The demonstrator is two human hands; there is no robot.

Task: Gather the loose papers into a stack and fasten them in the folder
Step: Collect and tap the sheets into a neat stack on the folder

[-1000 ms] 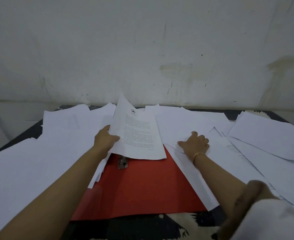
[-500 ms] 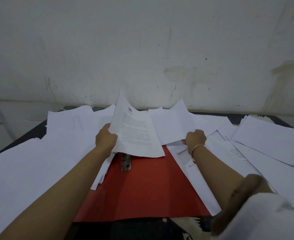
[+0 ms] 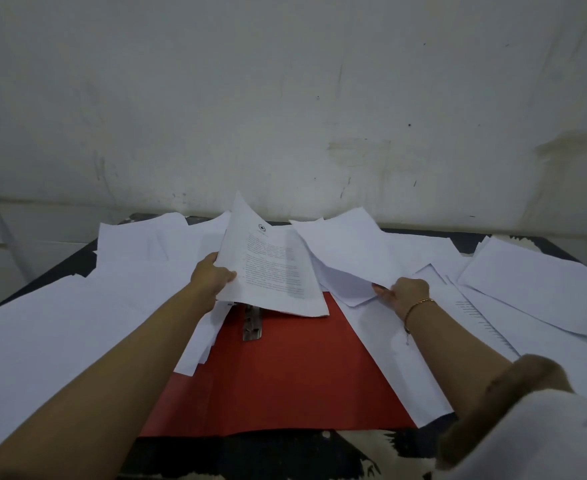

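- Head view: I see the left hand point(image 3: 212, 277) grasping a bundle of printed sheets point(image 3: 274, 271) by its left edge, thumb on top. The bundle is tilted up over the far end of the red folder point(image 3: 285, 375).
- The right hand point(image 3: 408, 294) is clenched on the near corner of a few blank sheets point(image 3: 350, 258), which are raised off the pile just right of the printed bundle.
- The folder lies flat on the table point(image 3: 250, 455), between the two forearms. Its metal clip point(image 3: 252, 323) shows just below the printed bundle, near the folder's left edge.
- Loose papers point(image 3: 60, 323) cover the table on the left, and more papers point(image 3: 527, 285) lie on the right. Sheets overlap both side edges of the folder.
- I note a gold bracelet point(image 3: 418, 304) on the right wrist.
- A stained pale wall point(image 3: 285, 98) stands behind the table.
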